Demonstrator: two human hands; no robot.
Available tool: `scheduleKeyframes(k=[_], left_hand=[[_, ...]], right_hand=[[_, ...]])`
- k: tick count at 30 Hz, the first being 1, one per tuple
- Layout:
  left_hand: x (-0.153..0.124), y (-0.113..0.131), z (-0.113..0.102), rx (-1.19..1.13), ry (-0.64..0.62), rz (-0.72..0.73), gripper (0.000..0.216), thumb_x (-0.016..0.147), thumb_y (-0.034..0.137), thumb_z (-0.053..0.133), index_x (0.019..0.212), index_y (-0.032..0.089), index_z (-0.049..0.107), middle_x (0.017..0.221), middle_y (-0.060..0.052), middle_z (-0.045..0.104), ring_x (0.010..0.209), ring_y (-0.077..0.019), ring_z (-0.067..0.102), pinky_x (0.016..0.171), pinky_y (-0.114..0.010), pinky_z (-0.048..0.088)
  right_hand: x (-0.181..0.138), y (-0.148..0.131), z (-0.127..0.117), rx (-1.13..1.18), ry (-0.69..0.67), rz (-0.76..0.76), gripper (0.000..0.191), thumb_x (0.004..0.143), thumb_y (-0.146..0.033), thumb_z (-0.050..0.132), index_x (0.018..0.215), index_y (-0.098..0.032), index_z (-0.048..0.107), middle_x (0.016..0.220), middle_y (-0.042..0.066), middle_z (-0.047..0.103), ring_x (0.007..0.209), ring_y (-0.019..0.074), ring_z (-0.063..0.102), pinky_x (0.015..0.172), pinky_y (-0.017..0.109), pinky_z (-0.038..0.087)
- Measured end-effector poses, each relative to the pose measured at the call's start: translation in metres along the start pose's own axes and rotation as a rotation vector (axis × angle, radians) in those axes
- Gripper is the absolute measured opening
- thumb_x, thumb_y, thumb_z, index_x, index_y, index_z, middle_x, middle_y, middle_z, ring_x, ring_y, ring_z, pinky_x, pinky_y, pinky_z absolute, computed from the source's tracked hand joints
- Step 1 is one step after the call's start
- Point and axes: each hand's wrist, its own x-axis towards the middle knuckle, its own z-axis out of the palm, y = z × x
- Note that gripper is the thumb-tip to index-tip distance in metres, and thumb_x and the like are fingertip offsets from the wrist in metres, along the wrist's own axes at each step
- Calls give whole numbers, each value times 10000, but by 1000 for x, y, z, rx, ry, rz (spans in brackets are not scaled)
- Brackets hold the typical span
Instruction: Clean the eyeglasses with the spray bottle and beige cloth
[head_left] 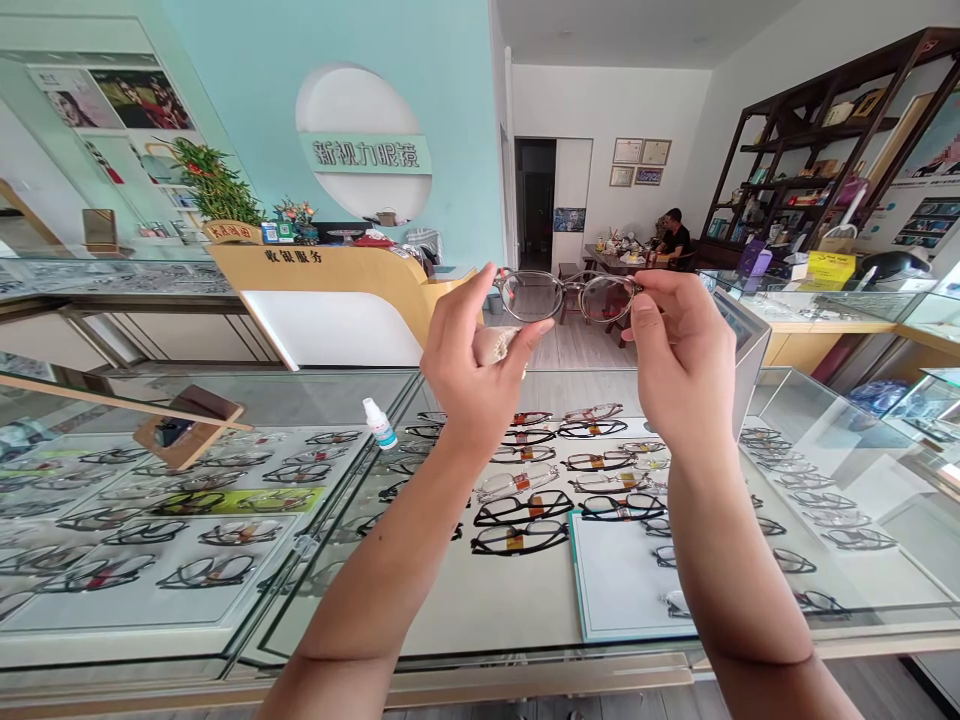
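A pair of eyeglasses (573, 286) with thin, round, clear-looking frames is held up above the glass counter. My left hand (471, 365) grips its left side between thumb and fingers. Tucked in the same palm is a bunched whitish cloth (493, 345), partly hidden by the thumb. The fingers of my right hand (686, 345) are pinched on the right end of the frame, near the hinge. Below and left of my left hand, a small white dropper-style bottle (380, 425) with a blue label stands on the glass top.
Rows of eyeglasses (521, 538) lie inside the glass display case (450, 610). A wooden stand (187, 425) sits on the left counter. Farther back are a yellow-and-white cashier desk (337, 320), a dark shelf (795, 140) and a person (675, 238) seated at a table.
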Motion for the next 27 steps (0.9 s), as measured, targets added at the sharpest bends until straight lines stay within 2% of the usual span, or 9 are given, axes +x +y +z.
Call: scheduleKeyframes(k=[5, 11, 17, 22, 27], left_hand=[[0, 0, 1, 27, 14, -68, 652, 967, 581, 907, 1539, 346, 698, 1515, -91, 790, 919, -195, 747, 758, -376, 596], [1, -3, 4, -27, -1, -136, 634, 965, 602, 903, 1517, 356, 713, 1492, -84, 794, 1155, -248, 795, 805, -370, 619], [-1, -3, 5, 1, 6, -114, 644, 974, 583, 895, 1537, 335, 706, 1306, -74, 820, 1273, -306, 795, 851, -386, 627], [0, -3, 4, -78, -30, -139, 670, 972, 602, 888, 1563, 364, 680, 1395, -67, 812, 1154, -268, 799, 923, -434, 649], [1, -2, 2, -121, -17, -190, 682, 957, 646, 889, 1552, 393, 673, 1598, -74, 760, 916, -208, 745, 808, -431, 630]], right_hand=[[3, 3, 4, 93, 36, -6, 342, 1148, -547, 597, 1326, -301, 755, 1204, 85, 826, 909, 230, 765, 860, 436, 660], [7, -4, 3, 123, 57, 39, 301, 1138, -522, 623, 1197, -268, 773, 1163, 83, 817, 949, 217, 756, 853, 387, 625], [7, -3, 3, 144, 34, 77, 296, 1147, -537, 614, 1200, -284, 759, 1160, 74, 810, 1054, 228, 772, 764, 336, 590], [8, -4, 2, 166, 16, 69, 262, 1151, -504, 620, 1178, -281, 755, 1119, 70, 798, 1051, 223, 770, 796, 342, 607], [9, -6, 0, 219, -19, 45, 235, 1150, -463, 626, 1219, -286, 764, 1192, 78, 800, 1039, 228, 781, 883, 405, 640]])
